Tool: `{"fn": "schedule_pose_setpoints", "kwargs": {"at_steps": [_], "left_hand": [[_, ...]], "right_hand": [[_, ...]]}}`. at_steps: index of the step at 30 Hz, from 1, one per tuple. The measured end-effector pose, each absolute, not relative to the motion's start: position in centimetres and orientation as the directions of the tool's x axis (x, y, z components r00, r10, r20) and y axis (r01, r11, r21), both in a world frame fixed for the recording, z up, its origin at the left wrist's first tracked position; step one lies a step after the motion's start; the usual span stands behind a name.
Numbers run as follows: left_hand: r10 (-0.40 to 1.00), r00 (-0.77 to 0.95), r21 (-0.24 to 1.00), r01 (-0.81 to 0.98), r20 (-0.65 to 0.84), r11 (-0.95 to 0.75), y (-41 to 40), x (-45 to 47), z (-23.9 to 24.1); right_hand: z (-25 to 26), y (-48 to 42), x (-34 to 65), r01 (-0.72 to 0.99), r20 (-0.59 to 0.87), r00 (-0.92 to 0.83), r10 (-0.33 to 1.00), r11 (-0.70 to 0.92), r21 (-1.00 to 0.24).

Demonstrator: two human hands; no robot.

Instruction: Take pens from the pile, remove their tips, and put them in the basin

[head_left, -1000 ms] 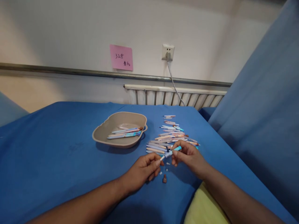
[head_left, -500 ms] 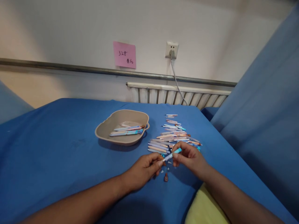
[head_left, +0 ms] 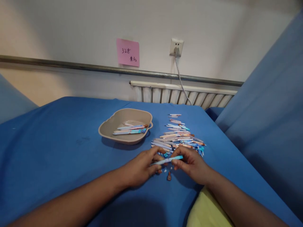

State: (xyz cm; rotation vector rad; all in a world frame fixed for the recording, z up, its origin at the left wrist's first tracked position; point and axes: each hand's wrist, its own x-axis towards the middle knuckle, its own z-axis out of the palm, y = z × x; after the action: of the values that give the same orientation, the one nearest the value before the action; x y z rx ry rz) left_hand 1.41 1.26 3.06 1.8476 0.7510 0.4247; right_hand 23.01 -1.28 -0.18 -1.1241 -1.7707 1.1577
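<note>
A light blue pen [head_left: 167, 160] sits low and nearly level between the two hands, just above the blue cloth [head_left: 59, 142]. The right hand [head_left: 193, 164] pinches its turquoise end between thumb and fingers. The left hand [head_left: 142, 164] is around the other end, thumb and forefinger parted — whether they press on it, I cannot tell. A small brown piece [head_left: 169, 176] lies near. Beyond the hands is a pile of pens [head_left: 182, 138]; to its left, a beige tub [head_left: 109, 127] holds several more.
</note>
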Motion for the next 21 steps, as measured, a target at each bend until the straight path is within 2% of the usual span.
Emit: {"fn": "schedule_pose_setpoints", "kwargs": {"at_steps": [4,6,9,13,18,21], "left_hand": [[0.834,0.547,0.869,0.445,-0.074,-0.215,2.3,1.3,2.5],[0.881,0.47,0.868,0.462,-0.064,-0.183,2.6,1.4,2.5],[0.902,0.427,0.926,0.36,-0.058,-0.111,2.7,1.6,2.8],[0.886,0.452,0.977,0.211,-0.105,0.008,2.6,1.6,2.9],[0.902,0.428,0.986,0.124,0.046,-0.109,2.5,1.7,2.3],[0.898,0.438,0.996,0.064,0.03,-0.065,2.4,1.9,2.4]], "right_hand": [[-0.6,-0.9,23.1,0.204,0.124,-0.324,0.938,0.197,-0.959],[-0.7,-0.9,23.1,0.169,0.123,-0.312,0.942,0.183,-0.968],[-0.8,-0.9,22.9,0.201,0.131,-0.315,0.94,0.201,-0.959],[-0.6,-1.0,22.8,0.291,0.146,-0.327,0.934,0.246,-0.924],[0.1,-1.3,22.7,0.416,0.18,-0.325,0.929,0.311,-0.854],[0.3,-1.3,22.7,0.453,0.186,-0.318,0.93,0.321,-0.832]]}}
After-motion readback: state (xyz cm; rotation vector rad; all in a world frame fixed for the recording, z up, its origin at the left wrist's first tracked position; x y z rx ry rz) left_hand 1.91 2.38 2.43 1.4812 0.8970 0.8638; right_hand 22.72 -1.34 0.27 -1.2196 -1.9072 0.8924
